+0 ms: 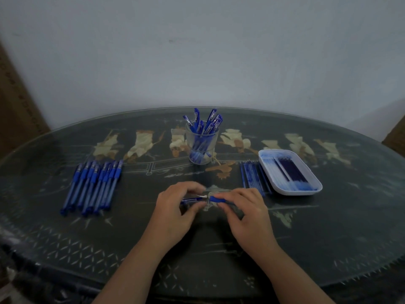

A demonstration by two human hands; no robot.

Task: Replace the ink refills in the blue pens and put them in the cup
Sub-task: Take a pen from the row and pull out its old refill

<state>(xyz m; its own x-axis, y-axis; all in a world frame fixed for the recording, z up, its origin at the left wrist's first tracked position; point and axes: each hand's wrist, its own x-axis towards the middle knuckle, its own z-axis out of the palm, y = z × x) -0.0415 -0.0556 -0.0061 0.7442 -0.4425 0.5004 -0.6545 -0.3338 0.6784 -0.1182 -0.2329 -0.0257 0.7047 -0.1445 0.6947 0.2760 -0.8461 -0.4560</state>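
Head view looks down on a dark oval counter (328,233) with pale painted figures, set against a plain wall (197,51). Both hands meet near the middle of it, just above the surface. The left grip (175,207) curls its fingers and thumb round the barrel of a blue pen (190,200), whose thin silver tip pokes out toward the other hand. The right grip (245,211) pinches the pen's blue front section (217,199), held end to end with the barrel; whether the two parts touch is too blurred to tell. Beyond the hands stands a clear cup (213,142) with a bunch of capped blue pens (205,126) upright in it. To the left lies a row of blue pens (94,185) side by side. To the right, loose refills (254,178) lie just beside a white tray (291,192), which holds more refills (290,172), some dark, some pale.
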